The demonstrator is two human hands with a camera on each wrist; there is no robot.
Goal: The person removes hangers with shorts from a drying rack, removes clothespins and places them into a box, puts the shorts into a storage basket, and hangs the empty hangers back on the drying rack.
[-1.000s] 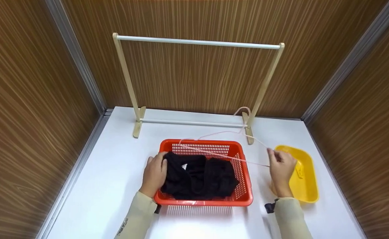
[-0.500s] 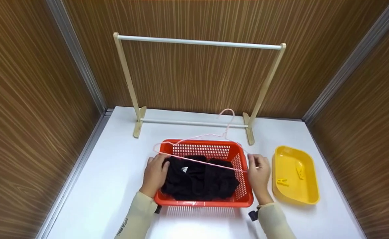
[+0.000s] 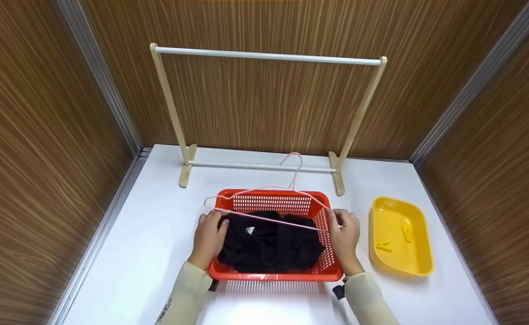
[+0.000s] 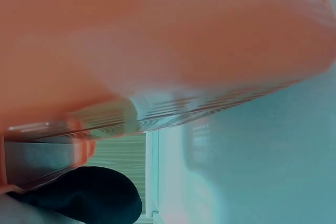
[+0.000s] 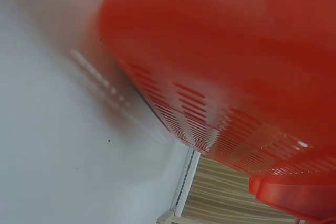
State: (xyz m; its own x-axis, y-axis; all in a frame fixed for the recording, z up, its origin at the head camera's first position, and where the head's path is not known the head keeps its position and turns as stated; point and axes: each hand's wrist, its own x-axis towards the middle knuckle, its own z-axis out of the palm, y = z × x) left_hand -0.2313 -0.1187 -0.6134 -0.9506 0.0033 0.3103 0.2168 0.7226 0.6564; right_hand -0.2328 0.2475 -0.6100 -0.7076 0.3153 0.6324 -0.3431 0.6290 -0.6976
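Note:
In the head view a black garment (image 3: 269, 248) with a small white mark lies bunched in a red perforated basket (image 3: 275, 276). My left hand (image 3: 210, 237) is at the basket's left rim, thumb on the garment and fingers curled at its edge. Dark cloth (image 4: 89, 195) shows low in the left wrist view. My right hand (image 3: 345, 232) pinches the right end of a pink clothes hanger (image 3: 264, 218). The hanger stretches leftward across the basket, its left end just beyond my left fingertips and its hook pointing away from me. The basket's outer side (image 5: 220, 51) fills much of the right wrist view.
Behind the basket stands a drying rack (image 3: 269, 56) with wooden legs and white bars. To the right is a yellow tray (image 3: 402, 266) with two yellow clips (image 3: 407, 231) in it. Wood-patterned walls (image 3: 264, 108) enclose the white table (image 3: 156, 225) on three sides.
My right hand has brought the hanger leftward from beside the yellow tray to the basket's right rim, so the hanger now spans the basket. My left hand has stayed at the left rim.

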